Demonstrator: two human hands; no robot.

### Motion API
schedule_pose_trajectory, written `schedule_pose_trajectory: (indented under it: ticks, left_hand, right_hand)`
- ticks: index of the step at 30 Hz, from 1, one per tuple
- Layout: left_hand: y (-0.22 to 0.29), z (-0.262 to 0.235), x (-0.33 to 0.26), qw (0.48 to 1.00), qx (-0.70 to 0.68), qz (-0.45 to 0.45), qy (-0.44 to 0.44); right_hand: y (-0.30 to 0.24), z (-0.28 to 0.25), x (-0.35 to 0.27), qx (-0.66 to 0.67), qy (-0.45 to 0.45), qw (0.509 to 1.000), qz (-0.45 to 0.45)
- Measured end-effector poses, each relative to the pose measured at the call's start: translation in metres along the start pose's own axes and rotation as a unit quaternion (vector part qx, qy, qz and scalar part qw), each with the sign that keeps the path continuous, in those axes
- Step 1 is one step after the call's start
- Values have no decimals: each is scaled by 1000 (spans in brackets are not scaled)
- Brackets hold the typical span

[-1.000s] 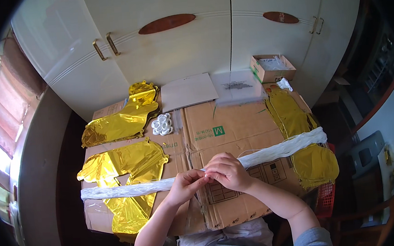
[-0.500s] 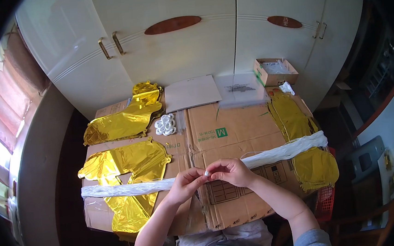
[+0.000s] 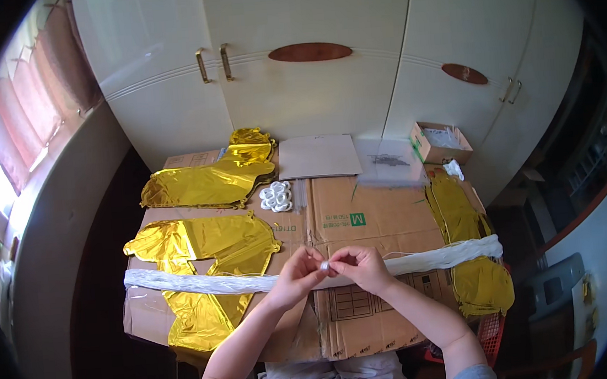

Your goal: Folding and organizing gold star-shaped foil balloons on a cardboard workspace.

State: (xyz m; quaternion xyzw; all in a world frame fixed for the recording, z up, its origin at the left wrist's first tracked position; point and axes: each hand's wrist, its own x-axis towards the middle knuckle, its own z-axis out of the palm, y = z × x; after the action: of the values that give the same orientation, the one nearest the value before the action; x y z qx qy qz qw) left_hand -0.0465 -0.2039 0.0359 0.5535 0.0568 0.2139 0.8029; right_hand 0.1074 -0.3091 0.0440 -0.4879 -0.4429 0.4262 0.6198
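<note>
A long white bundle of strands point(image 3: 204, 285) lies across a flattened cardboard sheet point(image 3: 377, 216), running from the left edge to the right edge. My left hand point(image 3: 297, 275) and my right hand point(image 3: 361, 267) meet over its middle, fingertips pinched together on a small white piece of the bundle point(image 3: 325, 265). Both hands rest just above the cardboard, near its front edge.
Flat gold foil balloons lie at the left point(image 3: 205, 251), back left point(image 3: 207, 183) and right point(image 3: 464, 237). A cluster of small white rings point(image 3: 276, 196) sits behind them, with a grey card point(image 3: 319, 156), a clear plastic bag point(image 3: 390, 161) and an open small box point(image 3: 440, 142). White cupboard doors point(image 3: 309, 82) stand behind.
Both hands have shifted slightly and drawn closer, fingertips now pinching a small white piece at the bundle's middle. My head has tilted, so the scene sits lower in view.
</note>
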Motion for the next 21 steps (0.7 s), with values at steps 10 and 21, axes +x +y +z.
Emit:
schedule_pose_trajectory:
  ticks: [10,21]
  left_hand:
    - [19,-37,9,936,-113,101,318]
    - [13,-38,5,946,-58,64,312]
  right_hand:
    - [43,-4,184,-170,84,982,-9]
    - [59,19,237,-445,104,890,6]
